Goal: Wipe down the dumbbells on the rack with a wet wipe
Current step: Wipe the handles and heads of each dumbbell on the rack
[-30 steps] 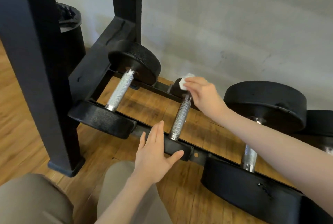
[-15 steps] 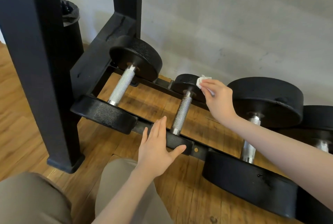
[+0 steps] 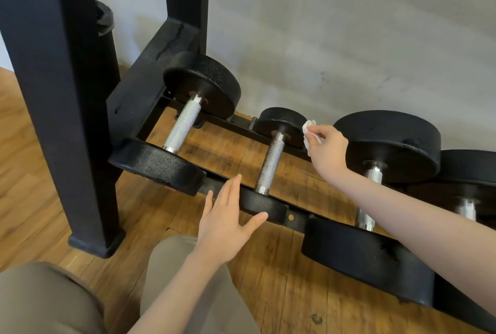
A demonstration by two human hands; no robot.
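Nearest me, at six o'clock, my knees fill the low edge of the view, and just beyond them my left hand (image 3: 228, 222) lies flat with straight fingers (image 3: 233, 190) against the near head of the small dumbbell (image 3: 269, 166), thumb spread under its rim, bracing and gripping nothing. That near head sits on the front rail of the rack (image 3: 294, 217).

From there the dumbbell's knurled handle runs away from me toward one o'clock, its long axis crossing the two rails, up to the far head (image 3: 280, 124) resting on the back rail near the wall.

My right hand (image 3: 327, 149) is at the far end, at three o'clock from that head, its fingers curled around a bunched wet wipe (image 3: 308, 129) which touches or nearly touches the head's right edge; I cannot tell which. So the right hand is the working one, and the surface I judge still to be rubbed lies toward nine o'clock from my fingertips, round the rim and then down the handle toward seven o'clock.

A medium dumbbell (image 3: 185, 127) lies at ten o'clock, parallel, and a big dumbbell (image 3: 389, 143) sits at three o'clock, close behind my right wrist. I reckon the gap between the far heads is tight for knuckles.
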